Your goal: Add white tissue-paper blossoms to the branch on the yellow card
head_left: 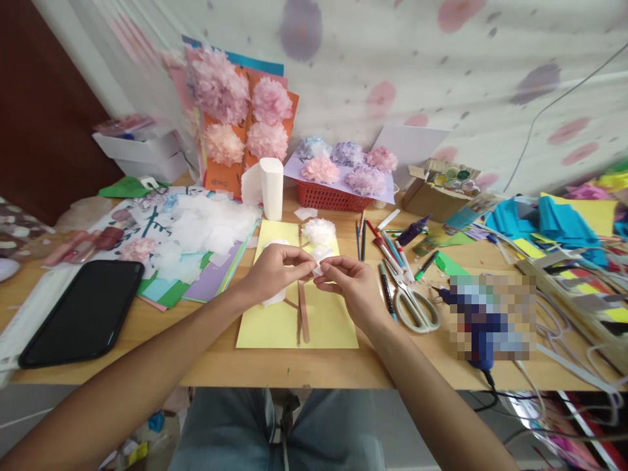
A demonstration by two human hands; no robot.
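Both forearms come in from the near edge and angle toward each other, so the two hands meet in the middle of the view. The left hand (279,265) is curled with its knuckles up, and its thumb and fingertips are pinched onto a small white tissue piece (316,267). The right hand (351,282) faces it with the wrist bent slightly inward, and its fingertips are closed on the other side of the same piece. The tissue piece is held just above a yellow sheet (326,322) that lies flat on the wooden surface (157,327).

A wooden stick (303,315) lies lengthwise on the sheet, just near of the hands. A white tissue flower (318,230) sits at the sheet's far end. Just right of the right hand lie scissors (416,306), with a scatter of pens (387,252) beyond them. Well to the left, a black tablet (83,318) lies close to the near edge. Loose white tissue scraps (210,226) are piled on coloured papers farther back. On the far side stand a white tissue roll (271,187) and a red basket (330,196), and behind the roll an orange card (244,175) bears pink paper flowers.
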